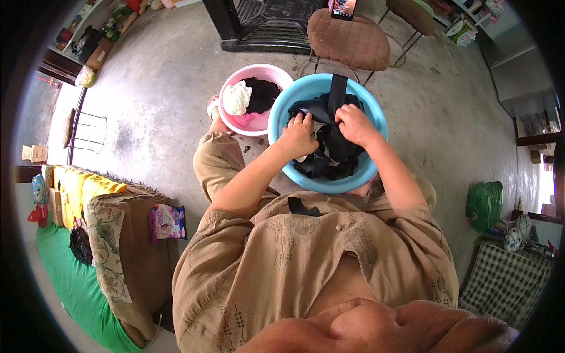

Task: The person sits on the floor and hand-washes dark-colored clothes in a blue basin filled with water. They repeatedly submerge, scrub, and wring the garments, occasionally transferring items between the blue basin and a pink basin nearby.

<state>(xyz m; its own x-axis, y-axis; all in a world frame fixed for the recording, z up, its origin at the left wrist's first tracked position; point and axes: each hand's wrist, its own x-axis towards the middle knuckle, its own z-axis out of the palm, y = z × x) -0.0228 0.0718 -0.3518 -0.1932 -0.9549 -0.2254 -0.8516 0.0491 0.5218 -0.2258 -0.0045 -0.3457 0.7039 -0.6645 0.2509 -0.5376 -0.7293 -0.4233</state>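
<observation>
At the person's knees, a blue basin (335, 187) holds the dark clothes (339, 144). The right hand (355, 125) is curled tight on them; the left hand (298, 138) lies over them, whether gripping I cannot tell. A black strap (338, 91) reaches the far rim, so a hard tug could drop it onto the concrete floor (147, 106). Just beside, a pink basin (262, 125) might get knocked. Farther off stands a brown stool (347, 42).

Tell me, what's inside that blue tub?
Bunched dark cloth fills much of the blue tub, with a black strip crossing the far rim in view. The left hand and right hand cover part of it; the tub's bottom and anything beneath the cloth can't be seen.
</observation>
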